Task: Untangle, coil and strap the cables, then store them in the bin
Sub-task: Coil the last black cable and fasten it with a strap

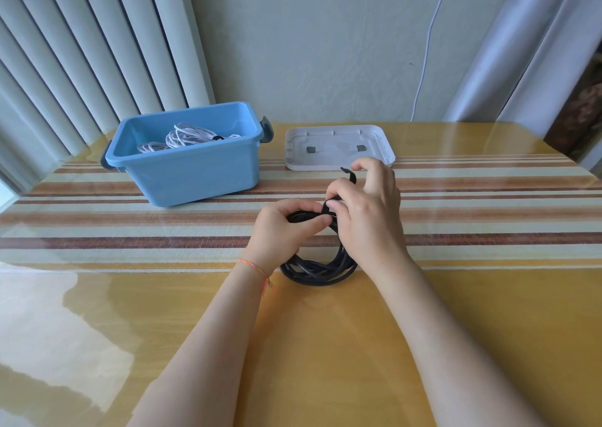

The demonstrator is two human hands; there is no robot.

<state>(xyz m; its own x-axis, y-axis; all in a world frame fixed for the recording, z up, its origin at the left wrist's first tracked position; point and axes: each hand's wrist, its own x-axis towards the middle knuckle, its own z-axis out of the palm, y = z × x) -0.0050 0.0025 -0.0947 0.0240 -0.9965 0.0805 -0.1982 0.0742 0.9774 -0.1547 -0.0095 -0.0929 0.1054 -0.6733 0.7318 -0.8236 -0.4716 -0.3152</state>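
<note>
Mid-desk: left hand (286, 227) clamps black coil (321, 268) so loops hold; right hand (365, 208) pinches strap (350, 177) for wrapping.

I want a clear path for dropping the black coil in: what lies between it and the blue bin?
Head view: only bare striped tablecloth between the black coil and the blue bin.

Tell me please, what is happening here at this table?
A person is tidying cables. The left hand grips a coiled black cable at its top, while the right hand pinches a black strap and wraps it around the coil. White cables already lie in the blue bin at the back left. The bin's white lid lies beside it on the table.
</note>
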